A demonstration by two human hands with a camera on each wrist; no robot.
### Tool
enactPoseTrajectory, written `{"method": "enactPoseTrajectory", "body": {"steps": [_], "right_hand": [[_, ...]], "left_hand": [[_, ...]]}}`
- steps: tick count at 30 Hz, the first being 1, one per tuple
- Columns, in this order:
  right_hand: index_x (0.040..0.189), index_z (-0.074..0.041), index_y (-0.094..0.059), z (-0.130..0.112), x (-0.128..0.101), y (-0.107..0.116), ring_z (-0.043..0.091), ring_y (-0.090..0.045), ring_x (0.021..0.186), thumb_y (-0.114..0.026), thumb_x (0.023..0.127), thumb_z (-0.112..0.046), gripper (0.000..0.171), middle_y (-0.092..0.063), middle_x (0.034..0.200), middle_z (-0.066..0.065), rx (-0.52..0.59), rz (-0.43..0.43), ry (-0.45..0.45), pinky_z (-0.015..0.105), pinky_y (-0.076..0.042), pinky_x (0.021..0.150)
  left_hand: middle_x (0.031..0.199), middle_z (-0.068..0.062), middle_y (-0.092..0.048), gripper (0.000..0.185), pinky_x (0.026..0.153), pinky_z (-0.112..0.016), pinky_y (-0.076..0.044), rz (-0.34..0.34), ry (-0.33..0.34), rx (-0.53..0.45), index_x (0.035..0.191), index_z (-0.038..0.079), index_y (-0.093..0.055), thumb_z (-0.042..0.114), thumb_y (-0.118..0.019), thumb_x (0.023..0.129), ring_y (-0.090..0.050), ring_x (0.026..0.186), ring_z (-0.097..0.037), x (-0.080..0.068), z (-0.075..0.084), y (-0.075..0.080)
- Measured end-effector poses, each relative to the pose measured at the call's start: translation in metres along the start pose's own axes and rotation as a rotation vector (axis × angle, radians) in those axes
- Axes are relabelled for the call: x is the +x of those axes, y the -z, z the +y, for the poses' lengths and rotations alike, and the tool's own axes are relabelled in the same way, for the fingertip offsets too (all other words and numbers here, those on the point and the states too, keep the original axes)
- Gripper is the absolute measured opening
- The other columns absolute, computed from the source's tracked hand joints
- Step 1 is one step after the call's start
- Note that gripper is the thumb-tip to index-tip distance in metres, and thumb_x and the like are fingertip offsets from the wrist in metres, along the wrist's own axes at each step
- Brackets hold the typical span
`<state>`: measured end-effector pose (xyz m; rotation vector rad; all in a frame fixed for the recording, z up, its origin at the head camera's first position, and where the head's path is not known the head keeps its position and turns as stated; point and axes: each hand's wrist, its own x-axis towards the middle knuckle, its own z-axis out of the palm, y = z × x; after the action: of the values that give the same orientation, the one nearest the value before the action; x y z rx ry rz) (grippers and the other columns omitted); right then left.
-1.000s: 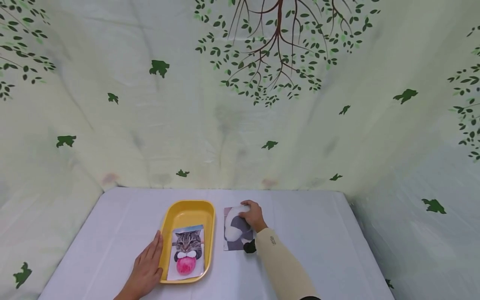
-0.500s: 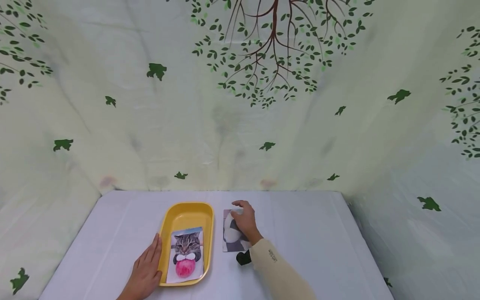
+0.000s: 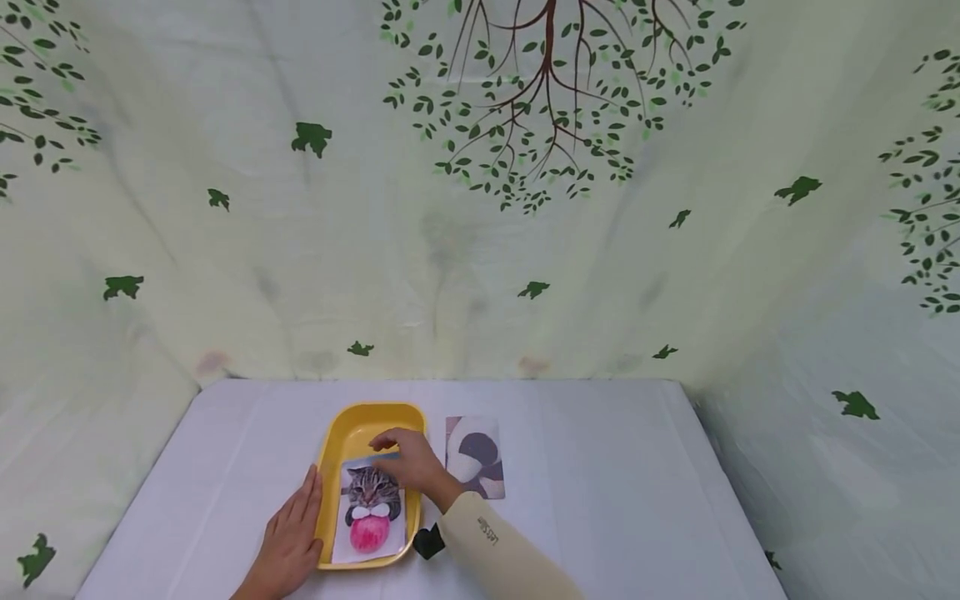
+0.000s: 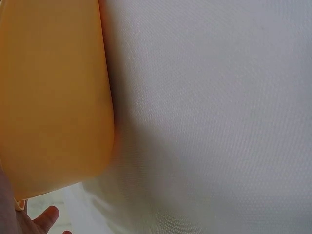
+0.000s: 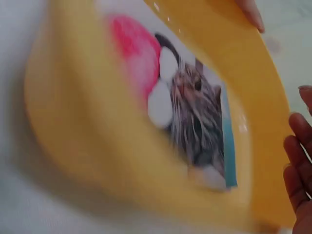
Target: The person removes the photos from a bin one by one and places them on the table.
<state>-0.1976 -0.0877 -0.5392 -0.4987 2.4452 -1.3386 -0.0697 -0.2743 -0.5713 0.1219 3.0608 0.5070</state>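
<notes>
A yellow tray [image 3: 375, 414] lies on the white table, and in it rests a photo of a cat [image 3: 367, 510] with a pink ball. My left hand [image 3: 288, 533] rests along the tray's left rim with its fingers straight. Over the tray, my right hand [image 3: 415, 463] hovers at the photo's upper edge, fingers loosely bent and holding nothing. The right wrist view shows those fingers [image 5: 298, 141] apart from the cat photo. A second photo [image 3: 480, 450], grey and white, lies on the table right of the tray, partly behind the right wrist.
A small black object [image 3: 429, 542] sits at the right sleeve, beside the tray's lower right corner. Behind the table [image 3: 600, 467] hangs a pale cloth backdrop [image 3: 450, 275] printed with leaves and branches.
My right hand has left the grey and white photo and moved left over the tray. That photo stays on the table. The left hand has kept its place on the rim.
</notes>
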Motion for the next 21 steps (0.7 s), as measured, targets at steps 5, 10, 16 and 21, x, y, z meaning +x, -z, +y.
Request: {"method": "enactPoseTrajectory", "body": {"steps": [5,10,16,21], "right_hand": [[0.109,-0.008,-0.071,-0.009,0.006,-0.019,0.012,-0.062,0.095,-0.073,0.084,-0.015,0.025,-0.07,0.098,-0.002,0.026,-0.019,0.003,0.021,-0.05,0.086],[0.104,-0.01,-0.072,-0.011,0.006,-0.037,0.003,-0.058,0.082,-0.076,0.082,-0.017,0.023,-0.068,0.09,-0.006,0.042,0.029,-0.099,0.02,-0.051,0.079],[0.101,-0.015,-0.074,-0.005,0.006,-0.05,0.007,-0.053,0.088,-0.079,0.079,-0.023,0.024,-0.068,0.086,-0.012,-0.006,0.122,-0.216,0.029,-0.042,0.092],[0.099,-0.017,-0.074,-0.001,0.01,-0.054,0.01,-0.048,0.088,-0.078,0.079,-0.027,0.023,-0.065,0.083,-0.014,-0.04,0.139,-0.246,0.036,-0.031,0.093]], "left_hand": [[0.162,-0.013,0.003,0.088,0.098,-0.07,-0.026,0.022,-0.028,-0.017,0.152,-0.004,-0.007,0.004,-0.057,0.08,-0.026,0.13,-0.046,0.003,-0.001,0.001],[0.162,-0.012,0.005,0.089,0.098,-0.07,-0.026,0.012,-0.022,-0.016,0.152,-0.003,-0.006,0.005,-0.057,0.08,-0.026,0.131,-0.046,0.002,-0.002,0.0],[0.161,-0.013,0.001,0.086,0.098,-0.069,-0.027,0.012,-0.018,-0.009,0.151,-0.005,-0.01,0.005,-0.057,0.08,-0.026,0.131,-0.046,0.001,-0.003,-0.001],[0.161,-0.014,-0.001,0.085,0.099,-0.07,-0.026,0.009,-0.012,-0.003,0.151,-0.007,-0.012,0.006,-0.058,0.081,-0.026,0.131,-0.046,0.001,-0.004,0.0]]}}
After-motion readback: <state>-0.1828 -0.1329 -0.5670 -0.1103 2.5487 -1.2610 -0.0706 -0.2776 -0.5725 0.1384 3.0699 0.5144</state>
